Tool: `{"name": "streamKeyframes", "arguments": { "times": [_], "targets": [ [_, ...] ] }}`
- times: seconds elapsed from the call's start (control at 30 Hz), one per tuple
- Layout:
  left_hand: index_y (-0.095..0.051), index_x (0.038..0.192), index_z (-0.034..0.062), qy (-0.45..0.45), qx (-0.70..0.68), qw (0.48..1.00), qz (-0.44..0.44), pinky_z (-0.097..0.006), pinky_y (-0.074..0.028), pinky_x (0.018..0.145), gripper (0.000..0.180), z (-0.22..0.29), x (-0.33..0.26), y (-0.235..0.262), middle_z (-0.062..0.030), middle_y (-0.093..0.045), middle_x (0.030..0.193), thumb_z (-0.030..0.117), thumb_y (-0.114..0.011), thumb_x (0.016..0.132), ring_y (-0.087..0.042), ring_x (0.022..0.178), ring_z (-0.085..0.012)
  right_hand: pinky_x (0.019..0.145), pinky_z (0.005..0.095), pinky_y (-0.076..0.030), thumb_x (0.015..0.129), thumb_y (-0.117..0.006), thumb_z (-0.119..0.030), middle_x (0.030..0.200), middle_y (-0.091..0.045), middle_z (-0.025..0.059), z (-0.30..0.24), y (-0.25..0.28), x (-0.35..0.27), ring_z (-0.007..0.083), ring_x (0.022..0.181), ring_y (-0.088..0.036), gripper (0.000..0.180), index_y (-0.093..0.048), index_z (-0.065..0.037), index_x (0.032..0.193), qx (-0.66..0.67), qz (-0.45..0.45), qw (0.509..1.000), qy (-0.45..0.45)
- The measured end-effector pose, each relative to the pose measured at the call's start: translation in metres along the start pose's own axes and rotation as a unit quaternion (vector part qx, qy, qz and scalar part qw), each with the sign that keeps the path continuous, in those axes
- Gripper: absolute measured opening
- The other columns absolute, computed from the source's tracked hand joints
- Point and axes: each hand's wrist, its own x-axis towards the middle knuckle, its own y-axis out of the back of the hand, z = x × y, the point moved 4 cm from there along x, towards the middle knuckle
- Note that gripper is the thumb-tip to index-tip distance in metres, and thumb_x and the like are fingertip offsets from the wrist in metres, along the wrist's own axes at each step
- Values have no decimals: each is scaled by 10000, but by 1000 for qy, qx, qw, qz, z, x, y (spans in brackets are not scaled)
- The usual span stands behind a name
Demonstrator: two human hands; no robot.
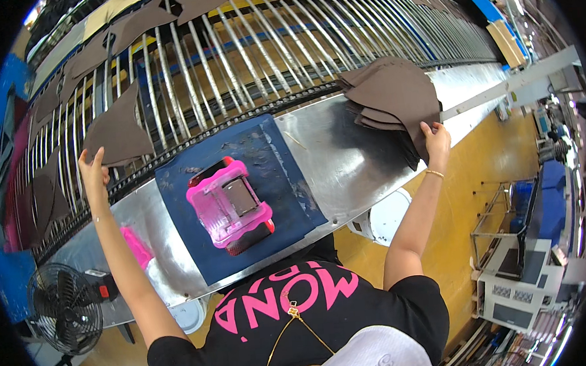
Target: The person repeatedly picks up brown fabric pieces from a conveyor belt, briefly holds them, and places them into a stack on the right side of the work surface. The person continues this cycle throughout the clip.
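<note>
A dark brown, flat cut piece (121, 130) lies over the metal rollers at the left. My left hand (96, 176) is at its near left edge, thumb and finger at the border and the other fingers curled. On the right, my right hand (437, 144) pinches the near edge of a fanned stack of brown cut pieces (395, 96) on the metal table. Between my hands, a pink plastic frame (230, 203) with a dark rectangular window sits on a blue mat (264, 158). Red-and-black parts show under its two ends.
Beyond the metal table (336, 180) runs a roller conveyor (245, 52) carrying several more brown pieces. A black fan (66, 307) stands at lower left. A pink item (136, 246) lies by my left forearm. A white bucket (388, 217) is below the table edge, and a metal bar (508, 84) extends at right.
</note>
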Motion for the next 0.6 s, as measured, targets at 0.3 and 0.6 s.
{"name": "streamKeyframes", "arguments": {
  "times": [0.3, 0.6],
  "targets": [
    [-430, 1264, 41, -66, 4, 987, -146, -168, -300, 378, 497, 84, -92, -35, -30, -537, 865, 204, -650, 849, -420, 485, -23, 791, 481, -429, 941, -445, -316, 1016, -588, 295, -99, 55, -45, 477, 989, -526, 370, -507, -34, 1172, 135, 33, 980, 142],
    [-520, 1176, -4, -244, 34, 924, -293, -236, -481, 680, 420, 164, -198, -92, -67, -610, 919, 214, -659, 844, -622, 837, -131, 843, 234, -393, 917, -564, -172, 1003, -561, 47, -240, 61, -167, 95, 922, -498, 244, -503, -5, 1084, 566, -94, 751, 327]
  ]
}}
